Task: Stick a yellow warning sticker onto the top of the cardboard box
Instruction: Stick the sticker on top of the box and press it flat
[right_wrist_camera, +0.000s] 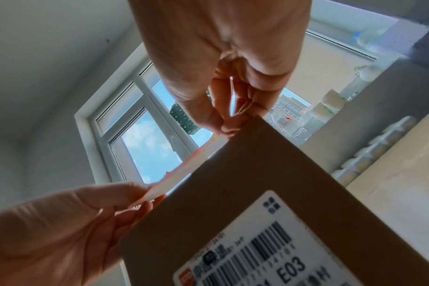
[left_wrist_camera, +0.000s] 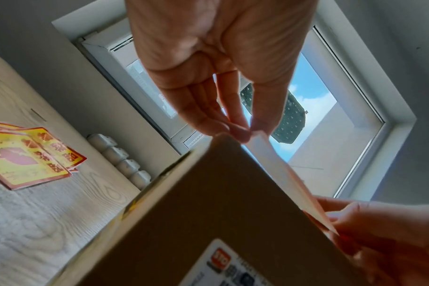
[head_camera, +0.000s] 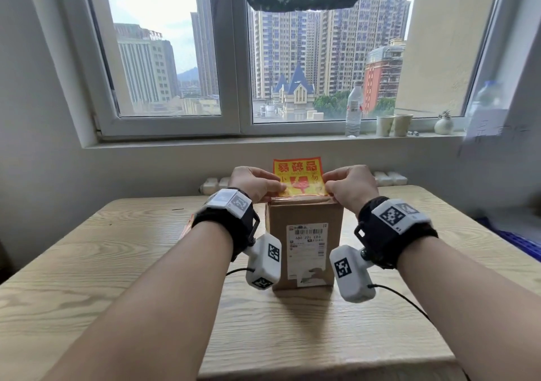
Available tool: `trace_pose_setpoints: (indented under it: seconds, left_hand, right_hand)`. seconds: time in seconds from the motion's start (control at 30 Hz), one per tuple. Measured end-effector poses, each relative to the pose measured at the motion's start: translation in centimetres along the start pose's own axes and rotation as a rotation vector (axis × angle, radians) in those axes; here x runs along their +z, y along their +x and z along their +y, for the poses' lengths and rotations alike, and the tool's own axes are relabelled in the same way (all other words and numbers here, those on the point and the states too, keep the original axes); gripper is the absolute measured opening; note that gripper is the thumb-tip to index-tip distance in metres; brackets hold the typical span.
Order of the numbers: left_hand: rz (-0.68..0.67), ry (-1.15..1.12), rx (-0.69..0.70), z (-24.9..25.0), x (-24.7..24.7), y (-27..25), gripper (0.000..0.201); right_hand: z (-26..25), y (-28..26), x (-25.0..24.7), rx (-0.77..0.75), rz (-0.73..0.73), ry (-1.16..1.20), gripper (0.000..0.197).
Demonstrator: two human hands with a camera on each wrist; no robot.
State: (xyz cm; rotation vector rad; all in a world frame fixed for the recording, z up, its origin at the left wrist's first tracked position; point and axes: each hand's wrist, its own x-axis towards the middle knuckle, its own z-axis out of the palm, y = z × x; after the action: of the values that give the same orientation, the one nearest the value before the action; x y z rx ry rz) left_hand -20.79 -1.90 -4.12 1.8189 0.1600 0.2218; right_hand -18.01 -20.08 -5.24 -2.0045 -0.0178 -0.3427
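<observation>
The yellow warning sticker (head_camera: 298, 175) has a red border, bold red characters across its top and a red broken-glass emblem in the middle. It stands nearly upright above the top of the cardboard box (head_camera: 304, 249), its lower edge just over the box's near top edge. The left hand (head_camera: 256, 183) pinches its lower corner at 9 o'clock between thumb and fingertips; the right hand (head_camera: 351, 186) pinches the opposite corner at 3 o'clock. The brown box stands upright at the middle of the wooden desk (head_camera: 117, 263), a white shipping label (head_camera: 307, 249) with a barcode on its near face. More yellow stickers (left_wrist_camera: 29, 154) lie on the desk at 9 o'clock of the box. At 1 o'clock, a water bottle (head_camera: 353, 111) and two paper cups (head_camera: 393, 124) stand on the windowsill.
</observation>
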Motion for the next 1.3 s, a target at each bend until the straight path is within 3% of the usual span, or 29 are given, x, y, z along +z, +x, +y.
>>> trace_pose_setpoints:
  seconds: [0.63,0.73,0.87,1.0,1.17,1.23,1.3]
  left_hand:
    - [0.059,0.342,0.028,0.2,0.4,-0.6,0.034]
    - [0.076,0.429,0.046,0.5,0.7,-0.9,0.043]
    - [0.091,0.576,0.097,0.3,1.8,-0.8,0.059]
    - [0.072,0.651,0.092,0.3,2.1,-0.8,0.062]
    - [-0.015,0.553,-0.033,-0.7,-0.1,-0.3,0.069]
    - [-0.061,0.425,-0.074,-1.2,-1.3,-0.1,0.065]
    - [-0.054,0.328,-0.068,-1.3,-2.1,0.1,0.059]
  right_hand:
    - [-0.4,-0.9,-0.5,-0.09,-0.028,-0.281,0.017]
    - [-0.6,-1.1,-0.4,-0.096,-0.032,-0.314,0.024]
    - [-0.8,-1.5,-0.2,-0.122,-0.055,-0.394,0.049]
    - [-1.0,-1.4,-0.2,-0.101,-0.07,-0.428,0.045]
    - [-0.7,-1.1,-1.3,-0.026,-0.158,-0.363,0.046]
    - [-0.1,-1.0,-2.0,0.012,-0.235,-0.253,0.041]
    - [0.2,-0.7,-2.3,0.014,-0.218,-0.176,0.036]
